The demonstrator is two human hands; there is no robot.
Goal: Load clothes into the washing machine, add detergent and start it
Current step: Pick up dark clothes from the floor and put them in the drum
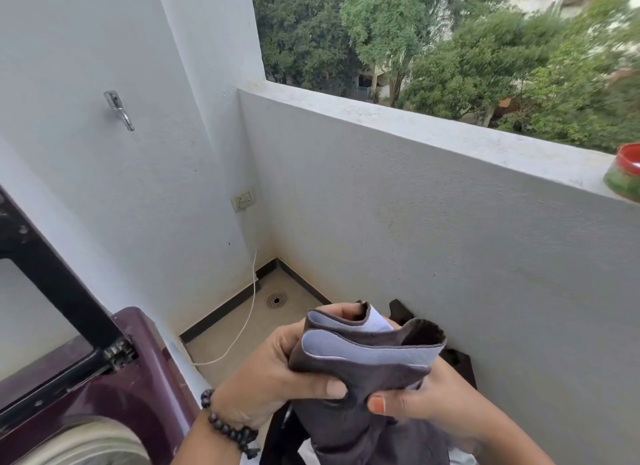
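While both hands clutch the dark garment [360,371], left hand [273,374] and right hand [440,402] curled tight around it, I see it held right of the washing machine [114,388], whose lid [45,284] stands up, parapet wall [450,229] close ahead.

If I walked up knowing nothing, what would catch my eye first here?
Low in the middle, the left hand and right hand both grip a dark grey garment with a pale lining, bunched between them. At the lower left stands a maroon washing machine with its lid raised. Beyond the balcony wall, green trees fill the top of the view.
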